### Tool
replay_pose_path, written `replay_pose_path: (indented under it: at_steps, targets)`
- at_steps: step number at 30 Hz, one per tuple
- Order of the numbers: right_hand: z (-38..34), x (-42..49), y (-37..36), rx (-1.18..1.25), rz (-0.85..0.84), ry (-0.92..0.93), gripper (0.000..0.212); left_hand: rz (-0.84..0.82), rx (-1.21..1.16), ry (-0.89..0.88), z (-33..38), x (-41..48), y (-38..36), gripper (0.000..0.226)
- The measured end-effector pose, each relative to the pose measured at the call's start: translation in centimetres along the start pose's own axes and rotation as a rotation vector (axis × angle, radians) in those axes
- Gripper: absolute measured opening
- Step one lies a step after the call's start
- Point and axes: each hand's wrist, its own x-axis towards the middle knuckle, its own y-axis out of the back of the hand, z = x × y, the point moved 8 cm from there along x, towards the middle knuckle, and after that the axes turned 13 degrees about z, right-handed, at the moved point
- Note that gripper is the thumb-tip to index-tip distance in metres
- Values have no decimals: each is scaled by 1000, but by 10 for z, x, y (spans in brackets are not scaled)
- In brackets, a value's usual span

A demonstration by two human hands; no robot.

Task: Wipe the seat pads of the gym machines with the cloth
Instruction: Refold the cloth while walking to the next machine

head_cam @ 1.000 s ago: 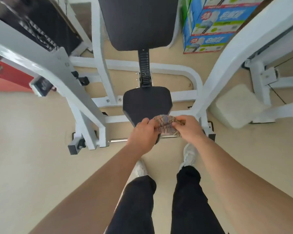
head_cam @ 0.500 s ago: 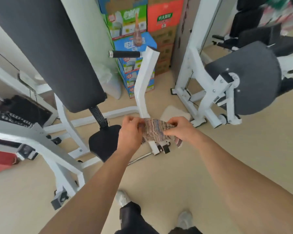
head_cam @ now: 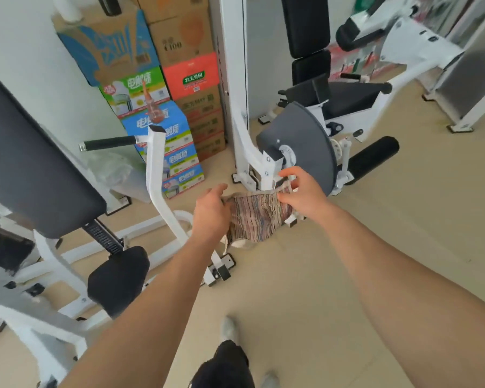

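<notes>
Two bare hands hold a striped multicoloured woven cloth [head_cam: 256, 219] stretched in the air, clear of every machine

The left hand [head_cam: 210, 211] grips the cloth's edge at nine o'clock, fingers curled behind it and thumb out; the right hand [head_cam: 305, 194] pinches the corner at two o'clock, forefinger lifted clear. The cloth touches no pad. Low and near, at seven o'clock of the view, a small black padded seat [head_cam: 118, 278] sits on a white frame under a long dark-grey back pad [head_cam: 31, 163]. Farther off, at one o'clock, a white machine carries a round grey cover disc [head_cam: 305, 147], a black foam roller [head_cam: 374, 158] and, behind them, a flat black seat pad [head_cam: 350, 99]. This looks like the gap between wipes, with the cloth being readied; the next move probably calls for stepping toward one o'clock, bunching the cloth in one hand and laying it flat on that farther pad
</notes>
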Motion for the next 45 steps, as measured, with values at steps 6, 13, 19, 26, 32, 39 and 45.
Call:
replay_pose_path:
  at_steps: [6,13,19,26,32,39,45]
  targets:
    - [56,97,73,-69,0,-125,25,-84,24,-68,75,55,-78,30]
    - [99,199,200,81,82,-301,14,-399,-12,-240,228,105,-197,23]
    - [141,285,313,95,186,-340,11,-451,-84,-320,350,148,-281,15]
    - [215,391,435,129,228,-358,16,-460,-61,-276,463,186,-408,7]
    - [280,476,547,130,182,-379,20,-502,-44,-235,590,192,-526,12]
    - [331,596,655,99,151,-361,12,-586,-48,-158,705,229,-644,20]
    - [375,726,706,75,139,-370,13,-568,-66,-201,785,293,-759,26]
